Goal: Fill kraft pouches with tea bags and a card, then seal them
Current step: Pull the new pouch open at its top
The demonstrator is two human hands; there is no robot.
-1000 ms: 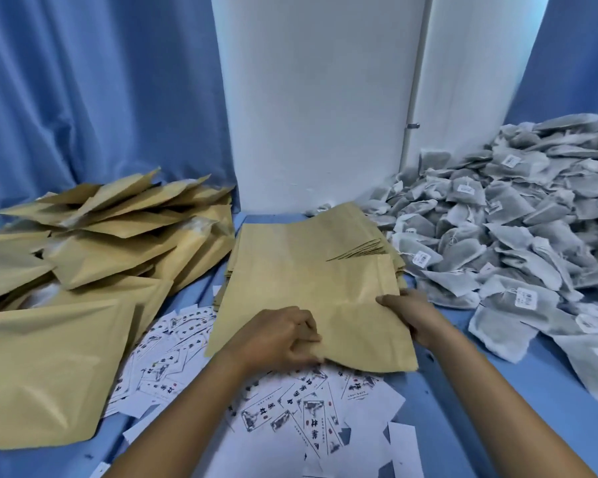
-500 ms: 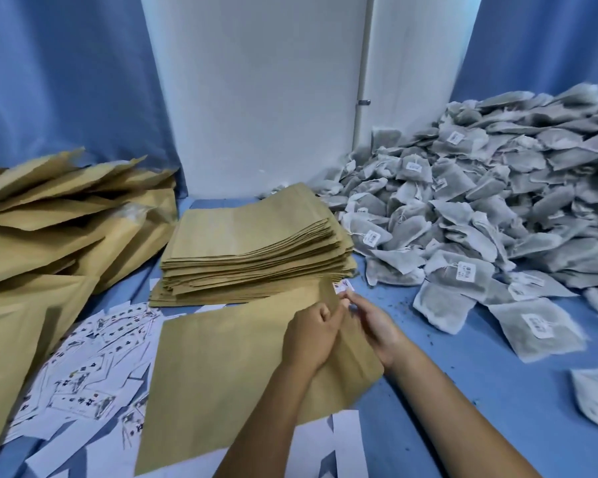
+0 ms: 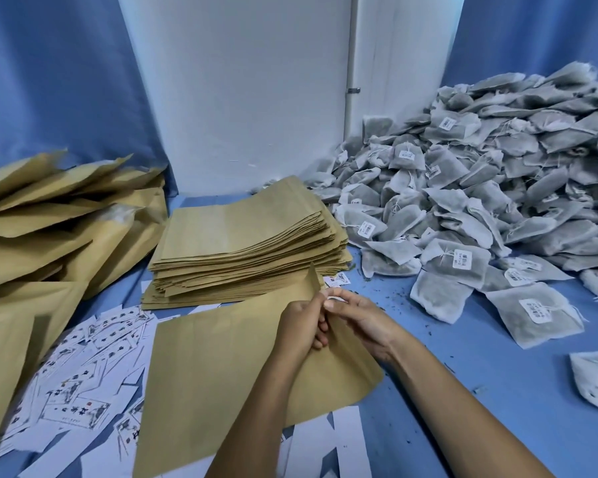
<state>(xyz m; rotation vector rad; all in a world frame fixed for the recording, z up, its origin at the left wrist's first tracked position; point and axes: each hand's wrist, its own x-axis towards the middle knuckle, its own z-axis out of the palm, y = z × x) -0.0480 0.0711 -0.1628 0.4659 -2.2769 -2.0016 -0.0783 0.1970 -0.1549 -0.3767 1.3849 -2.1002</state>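
I look down on a blue table (image 3: 497,391). The biggest thing on it is the heap of tea bags (image 3: 480,201), banked against the far right. On the far left sits a slumped pile of filled pouches (image 3: 49,229), and between the two, a neat stack of flat pouches (image 3: 242,246). Printed cards (image 3: 80,381) lie scattered at near left.

The kraft pouch (image 3: 214,367) I am working lies flat in front of me, over some cards, its long axis running from near left to far right. Its mouth is at the far right end, right where both hands meet. My left hand (image 3: 301,326) pinches one lip of that corner, fingers curled round the paper. My right hand (image 3: 356,319) pinches the other lip from the right, thumb and forefinger closed on the edge. One flap already stands up, so I judge the mouth is being peeled apart.

The tea bags lie to the right of the mouth, so my right hand is the nearer one to fetch them.
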